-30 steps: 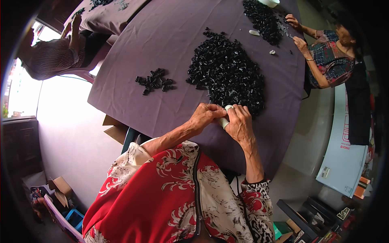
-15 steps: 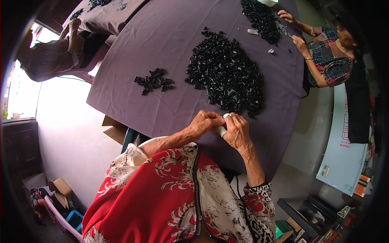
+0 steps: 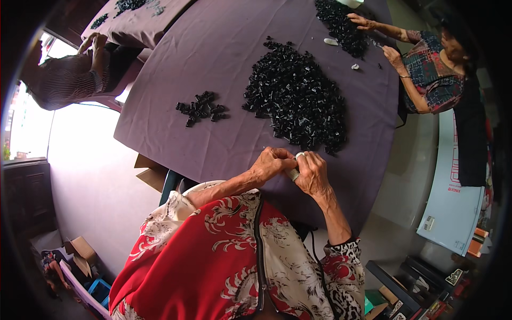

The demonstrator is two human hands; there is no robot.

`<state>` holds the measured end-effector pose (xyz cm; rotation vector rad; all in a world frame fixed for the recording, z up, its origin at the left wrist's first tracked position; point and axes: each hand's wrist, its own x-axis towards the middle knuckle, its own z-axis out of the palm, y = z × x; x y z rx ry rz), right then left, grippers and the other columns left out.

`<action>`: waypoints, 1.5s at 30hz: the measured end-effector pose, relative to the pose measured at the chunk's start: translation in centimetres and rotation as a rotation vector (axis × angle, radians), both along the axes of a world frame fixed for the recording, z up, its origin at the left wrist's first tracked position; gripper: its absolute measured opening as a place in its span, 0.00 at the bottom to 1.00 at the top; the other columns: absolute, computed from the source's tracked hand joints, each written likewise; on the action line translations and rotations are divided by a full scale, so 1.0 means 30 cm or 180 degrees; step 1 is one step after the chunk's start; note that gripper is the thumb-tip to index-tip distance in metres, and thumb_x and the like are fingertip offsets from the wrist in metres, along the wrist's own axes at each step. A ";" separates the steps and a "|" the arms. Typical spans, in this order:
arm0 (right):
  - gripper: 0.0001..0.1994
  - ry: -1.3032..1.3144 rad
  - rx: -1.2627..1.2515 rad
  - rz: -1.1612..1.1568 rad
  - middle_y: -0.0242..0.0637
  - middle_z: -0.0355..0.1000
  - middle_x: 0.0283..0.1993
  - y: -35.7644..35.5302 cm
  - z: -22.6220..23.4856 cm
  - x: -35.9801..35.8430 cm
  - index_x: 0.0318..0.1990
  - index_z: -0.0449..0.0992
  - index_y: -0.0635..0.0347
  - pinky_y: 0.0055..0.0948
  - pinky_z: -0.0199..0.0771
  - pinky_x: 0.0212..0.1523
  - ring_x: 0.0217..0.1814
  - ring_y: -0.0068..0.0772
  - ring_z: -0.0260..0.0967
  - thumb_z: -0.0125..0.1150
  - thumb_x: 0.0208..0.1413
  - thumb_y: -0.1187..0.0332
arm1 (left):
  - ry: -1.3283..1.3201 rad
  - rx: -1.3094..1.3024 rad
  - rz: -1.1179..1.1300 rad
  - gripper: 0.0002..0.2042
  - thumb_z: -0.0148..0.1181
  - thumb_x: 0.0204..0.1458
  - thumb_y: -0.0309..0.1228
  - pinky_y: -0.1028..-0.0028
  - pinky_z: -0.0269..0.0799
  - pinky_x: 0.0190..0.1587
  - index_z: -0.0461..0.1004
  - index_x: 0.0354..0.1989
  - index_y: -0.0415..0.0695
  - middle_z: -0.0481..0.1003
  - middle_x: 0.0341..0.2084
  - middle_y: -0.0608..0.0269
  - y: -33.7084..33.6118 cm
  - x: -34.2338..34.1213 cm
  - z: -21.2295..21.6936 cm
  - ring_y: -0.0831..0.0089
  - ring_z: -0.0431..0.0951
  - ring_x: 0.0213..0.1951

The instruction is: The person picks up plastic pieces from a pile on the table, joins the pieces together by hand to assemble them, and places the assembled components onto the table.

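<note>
My left hand [image 3: 271, 164] and my right hand [image 3: 313, 174] meet over the near edge of a purple-covered table [image 3: 224, 53]. Both pinch a small whitish piece [image 3: 294, 172] that shows between the fingers; most of it is hidden. Just beyond the hands lies a big heap of small black parts [image 3: 296, 98]. A smaller cluster of the same black parts [image 3: 201, 107] sits further left on the cloth.
A person in a patterned top at the far right has hands [image 3: 373, 32] at another black pile [image 3: 338, 24]. Another person [image 3: 74, 74] leans at the upper left. Cardboard boxes [image 3: 80, 250] and a blue crate lie on the floor, lower left; a white board [image 3: 453, 208] leans at the right.
My hands stay together at the table edge on the whitish piece, fingers shifting slightly. The person at the far right has moved a hand over the far pile.
</note>
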<state>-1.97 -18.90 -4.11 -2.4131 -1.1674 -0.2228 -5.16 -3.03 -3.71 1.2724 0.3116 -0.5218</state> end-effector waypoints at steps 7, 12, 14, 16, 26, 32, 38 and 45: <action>0.12 0.0077 0.0097 0.0082 0.42 0.64 0.21 0.007 0.007 0.003 0.21 0.65 0.63 0.36 0.67 0.25 0.24 0.42 0.66 0.62 0.40 0.67 | -0.0167 0.0135 -0.0106 0.10 0.55 0.42 0.30 0.77 0.68 0.31 0.74 0.28 0.34 0.74 0.20 0.59 0.021 -0.007 -0.004 0.76 0.72 0.25; 0.08 0.0665 0.0166 -0.0085 0.43 0.69 0.25 0.038 0.050 0.033 0.28 0.71 0.64 0.35 0.69 0.26 0.26 0.44 0.68 0.61 0.42 0.70 | -0.1056 0.1651 0.0161 0.10 0.59 0.43 0.27 0.76 0.69 0.34 0.76 0.33 0.36 0.76 0.27 0.58 0.170 0.004 -0.001 0.75 0.74 0.29; 0.07 0.0549 0.0229 -0.0282 0.42 0.69 0.25 0.060 0.013 0.052 0.28 0.72 0.64 0.35 0.69 0.25 0.25 0.44 0.68 0.60 0.41 0.72 | -0.2028 0.2738 0.0490 0.07 0.58 0.42 0.25 0.76 0.70 0.29 0.75 0.31 0.37 0.75 0.23 0.56 0.272 0.018 -0.038 0.71 0.74 0.26; 0.04 0.0331 0.0158 -0.0551 0.41 0.69 0.25 0.072 -0.027 0.078 0.27 0.72 0.62 0.35 0.69 0.24 0.25 0.44 0.68 0.57 0.39 0.77 | -0.1924 0.3162 0.0841 0.07 0.58 0.42 0.25 0.73 0.70 0.29 0.75 0.30 0.38 0.73 0.24 0.55 0.360 0.022 -0.049 0.69 0.75 0.25; 0.03 0.0090 -0.0323 -0.0441 0.43 0.68 0.21 0.153 -0.051 0.111 0.20 0.65 0.62 0.37 0.68 0.21 0.22 0.43 0.69 0.51 0.39 0.80 | -0.2289 0.4059 0.0940 0.08 0.59 0.41 0.27 0.69 0.70 0.29 0.72 0.32 0.42 0.70 0.25 0.57 0.387 0.027 -0.033 0.62 0.73 0.27; 0.02 -0.0162 -0.0073 -0.0070 0.40 0.67 0.21 0.120 0.014 0.103 0.23 0.66 0.61 0.35 0.65 0.25 0.24 0.39 0.68 0.50 0.41 0.79 | -0.2550 0.2784 0.0430 0.06 0.58 0.43 0.29 0.70 0.67 0.27 0.74 0.26 0.40 0.70 0.20 0.59 0.179 0.043 -0.007 0.66 0.71 0.24; 0.05 0.0062 0.0020 0.0252 0.40 0.67 0.22 0.097 0.060 0.061 0.24 0.65 0.62 0.34 0.64 0.31 0.26 0.39 0.66 0.53 0.37 0.80 | -0.0785 0.0772 -0.0273 0.11 0.57 0.48 0.35 0.77 0.65 0.26 0.75 0.29 0.38 0.71 0.20 0.65 0.154 0.034 -0.019 0.80 0.69 0.23; 0.07 0.1665 0.1399 -0.0445 0.42 0.72 0.28 0.074 -0.020 0.015 0.34 0.71 0.65 0.25 0.68 0.28 0.27 0.33 0.71 0.55 0.44 0.78 | -0.0286 -0.0049 -0.0007 0.12 0.56 0.49 0.36 0.79 0.65 0.28 0.74 0.31 0.38 0.71 0.18 0.67 0.123 0.011 -0.048 0.82 0.68 0.23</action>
